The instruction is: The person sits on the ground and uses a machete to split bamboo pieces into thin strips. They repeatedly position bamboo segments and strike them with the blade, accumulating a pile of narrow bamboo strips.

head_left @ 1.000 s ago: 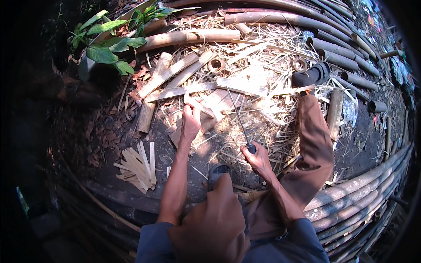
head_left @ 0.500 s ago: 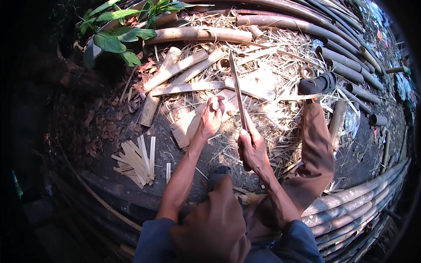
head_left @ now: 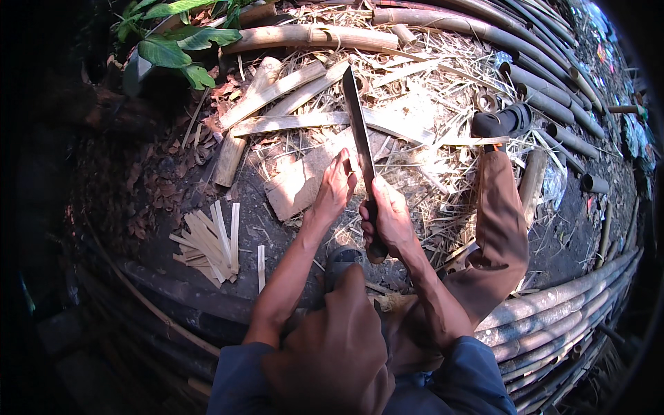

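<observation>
Our right hand [head_left: 393, 218] is closed firmly around the near end of a long knife [head_left: 360, 128], whose long axis runs away from us with the tip leaning slightly left. Our left hand [head_left: 335, 190] is just beside the knife on its left side, level with the part nearest our right fingers; its own fingers are bent, and we cannot tell whether they pinch a small piece or touch the metal. To the left of that hand lies a flat board [head_left: 296, 190], with a pile of pale strips [head_left: 207, 242] farther left and nearer us.
</observation>
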Tool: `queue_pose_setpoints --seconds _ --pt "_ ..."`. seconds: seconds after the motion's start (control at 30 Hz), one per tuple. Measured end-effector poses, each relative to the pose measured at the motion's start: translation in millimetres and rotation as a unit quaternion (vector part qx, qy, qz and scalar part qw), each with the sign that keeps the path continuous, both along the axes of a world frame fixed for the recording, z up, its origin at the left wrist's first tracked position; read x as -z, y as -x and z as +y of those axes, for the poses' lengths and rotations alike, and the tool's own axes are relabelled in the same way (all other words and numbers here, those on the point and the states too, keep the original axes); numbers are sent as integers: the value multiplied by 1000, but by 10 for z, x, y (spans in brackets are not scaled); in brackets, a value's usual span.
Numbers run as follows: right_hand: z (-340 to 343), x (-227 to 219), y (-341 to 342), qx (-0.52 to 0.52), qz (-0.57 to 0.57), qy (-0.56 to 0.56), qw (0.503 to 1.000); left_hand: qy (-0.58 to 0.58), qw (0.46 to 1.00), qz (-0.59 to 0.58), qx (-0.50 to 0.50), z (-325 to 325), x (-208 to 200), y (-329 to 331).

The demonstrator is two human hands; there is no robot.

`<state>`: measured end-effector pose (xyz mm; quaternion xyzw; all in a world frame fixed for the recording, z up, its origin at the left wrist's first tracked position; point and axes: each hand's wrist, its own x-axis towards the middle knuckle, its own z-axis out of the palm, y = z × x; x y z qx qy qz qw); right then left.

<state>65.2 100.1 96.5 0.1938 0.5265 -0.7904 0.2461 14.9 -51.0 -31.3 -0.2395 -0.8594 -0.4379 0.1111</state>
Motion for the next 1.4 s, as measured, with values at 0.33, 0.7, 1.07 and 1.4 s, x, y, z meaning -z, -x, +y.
queue_pose_setpoints --seconds 0.33,0.7,1.07,1.4 --pt "43 -33 -11 -4 -9 20 1000 -34 993 -111 9 60 -117 -24" --pt "13 28 -49 -19 60 -44 997 20 996 -74 -38 97 -96 -85" --pt "-46 -48 -3 -28 267 -224 937 -98 990 -95 -41 257 -574 48" --pt "-110 11 -68 -32 267 -277 923 -148 980 -106 -78 285 -334 -28"
